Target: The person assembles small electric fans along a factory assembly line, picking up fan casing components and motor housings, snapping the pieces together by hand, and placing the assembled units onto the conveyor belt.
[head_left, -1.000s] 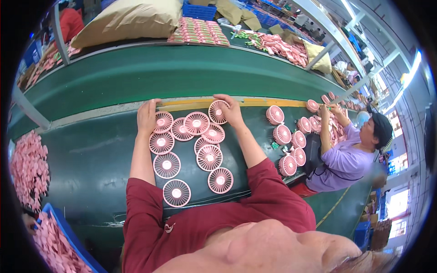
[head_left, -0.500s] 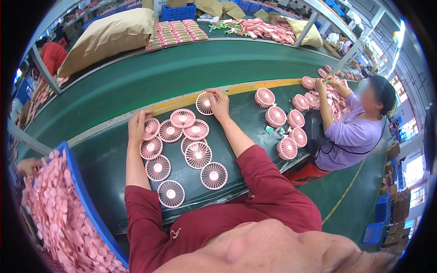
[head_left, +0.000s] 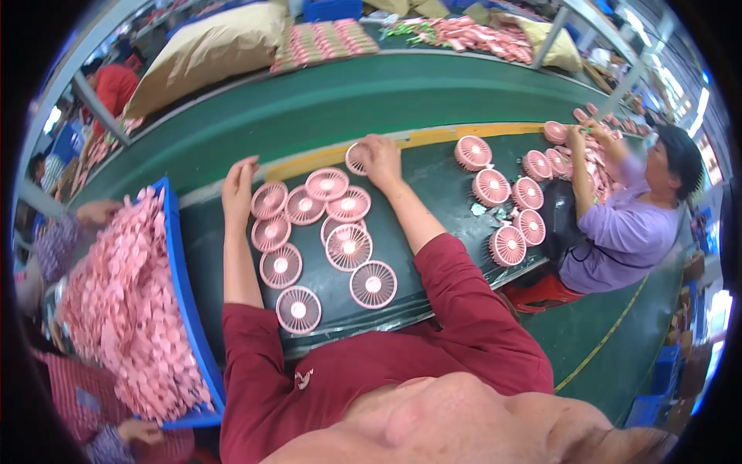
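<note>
Several round pink fan grilles point(head_left: 348, 247) with thin radial spokes and pale centres lie loosely grouped on the dark work surface before me, some overlapping. My right hand point(head_left: 383, 162) is curled over a single grille point(head_left: 356, 159) at the far edge of the group, partly covering it. Left of the group, my left hand point(head_left: 239, 187) has its fingers stretched out past the nearest grille point(head_left: 269, 200) and appears to hold nothing. Farther right stand several deeper pink fan heads point(head_left: 491, 187).
A blue bin point(head_left: 188, 309) full of pink pieces stands at my left, with another person's hands beside it. A co-worker in purple point(head_left: 630, 205) handles pink parts at the right. Beyond a yellow strip point(head_left: 456, 137) runs a green belt point(head_left: 332, 97); a large brown sack point(head_left: 209, 58) lies behind it.
The view has swung, so the scene sits farther right and more of the bin shows. My left hand has come away from the grilles; my right hand stays on its grille.
</note>
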Demonstrator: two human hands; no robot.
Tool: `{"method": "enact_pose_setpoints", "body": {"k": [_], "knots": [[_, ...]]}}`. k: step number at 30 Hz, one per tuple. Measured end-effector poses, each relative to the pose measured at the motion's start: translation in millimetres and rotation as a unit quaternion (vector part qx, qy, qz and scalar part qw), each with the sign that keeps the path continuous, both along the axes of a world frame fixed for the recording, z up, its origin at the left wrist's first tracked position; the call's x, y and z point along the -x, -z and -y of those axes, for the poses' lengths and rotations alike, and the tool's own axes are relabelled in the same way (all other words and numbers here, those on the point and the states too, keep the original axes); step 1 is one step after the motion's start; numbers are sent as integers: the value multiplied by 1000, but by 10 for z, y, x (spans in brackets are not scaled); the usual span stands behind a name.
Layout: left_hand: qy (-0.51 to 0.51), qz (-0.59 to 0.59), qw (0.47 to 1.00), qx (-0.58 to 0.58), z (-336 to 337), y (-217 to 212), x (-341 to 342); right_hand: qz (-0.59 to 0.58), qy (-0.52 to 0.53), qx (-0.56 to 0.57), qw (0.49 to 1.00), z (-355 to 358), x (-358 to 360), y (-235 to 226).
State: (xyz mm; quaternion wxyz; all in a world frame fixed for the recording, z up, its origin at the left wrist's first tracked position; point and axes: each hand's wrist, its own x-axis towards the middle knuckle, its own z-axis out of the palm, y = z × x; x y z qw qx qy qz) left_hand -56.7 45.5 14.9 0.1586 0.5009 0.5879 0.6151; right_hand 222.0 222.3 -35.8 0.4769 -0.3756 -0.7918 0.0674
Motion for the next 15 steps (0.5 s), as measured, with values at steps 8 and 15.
{"method": "enact_pose_setpoints", "body": {"k": [8, 15], "knots": [[72, -57, 988, 120, 742, -292, -352, 75, 18, -24, 997, -72, -17, 8], [47, -242, 948, 200, 1513, -58, -768, 126, -4, 22, 992, -46, 22, 14]]}}
